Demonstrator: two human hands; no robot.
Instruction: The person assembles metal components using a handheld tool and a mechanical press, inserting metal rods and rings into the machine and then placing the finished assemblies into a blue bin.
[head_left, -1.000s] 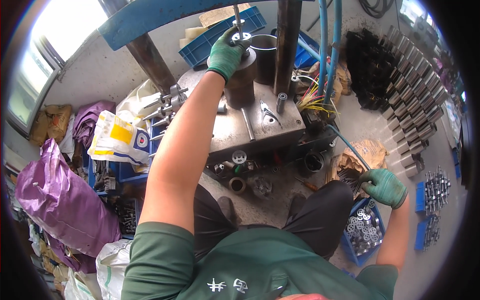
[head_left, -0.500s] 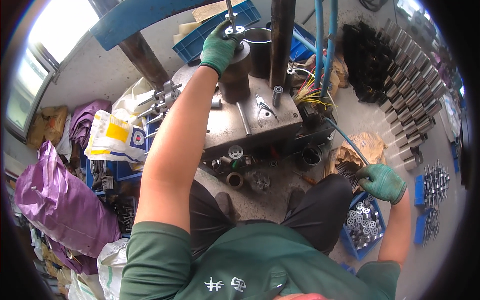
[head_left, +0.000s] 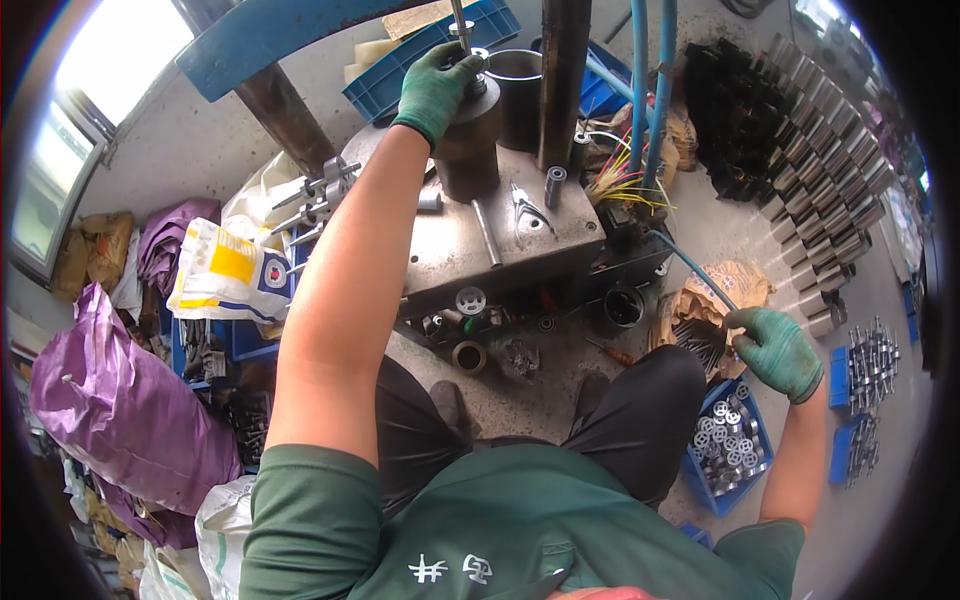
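Fingers [head_left: 455, 75] of the green-gloved left hand [head_left: 435, 90] clamp a small silver metal ring [head_left: 476, 62] atop the upright dark steel cylinder [head_left: 468, 140], directly beneath; the right hand [head_left: 778, 350] grips a blue hose [head_left: 690, 268] far off.

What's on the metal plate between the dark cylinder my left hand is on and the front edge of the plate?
In the head view, a thin metal rod and pliers lie on the plate below the dark cylinder under the left hand.

Dark steel cylinder [head_left: 468, 150] upright on press table, small ring [head_left: 478, 60] on top
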